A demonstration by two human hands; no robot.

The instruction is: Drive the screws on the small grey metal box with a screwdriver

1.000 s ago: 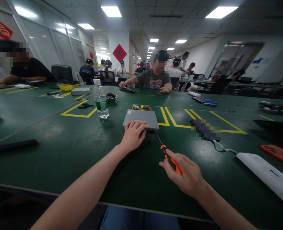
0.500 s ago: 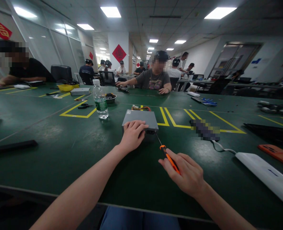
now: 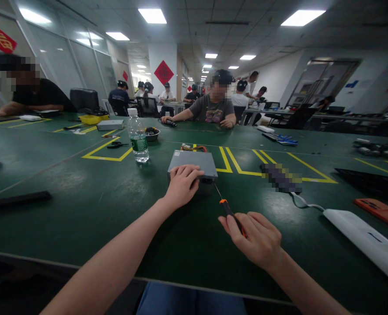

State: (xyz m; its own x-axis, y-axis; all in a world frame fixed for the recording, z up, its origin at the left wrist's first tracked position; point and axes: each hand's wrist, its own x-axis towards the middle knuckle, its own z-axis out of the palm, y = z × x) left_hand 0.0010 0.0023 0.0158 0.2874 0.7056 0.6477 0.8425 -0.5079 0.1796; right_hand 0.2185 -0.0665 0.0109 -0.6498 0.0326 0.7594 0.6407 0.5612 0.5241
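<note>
A grey metal computer power supply [image 3: 194, 159] rests on the green table, with coloured cables at its far side. My left hand [image 3: 183, 186] grips its near left part, the fingers over the top face and the palm at the front. In my right hand [image 3: 254, 236] is a screwdriver [image 3: 227, 209] with a black and orange handle, the fingers closed around it. Its thin shaft points up and left to the near right corner of the power supply. Whether the tip sits in a screw is too small to make out.
A water bottle [image 3: 138, 138] stands left of the power supply, before a metal bowl [image 3: 152, 135]. Rightward lie a blurred dark object [image 3: 281, 177], a white power strip [image 3: 361, 238] and an orange phone [image 3: 380, 212]. A black bar [image 3: 16, 201] lies left. A person [image 3: 213, 103] sits opposite.
The screwdriver handle has turned in my right hand, showing more black and less orange. My left hand stays on the power supply. The person opposite has shifted an arm slightly.
</note>
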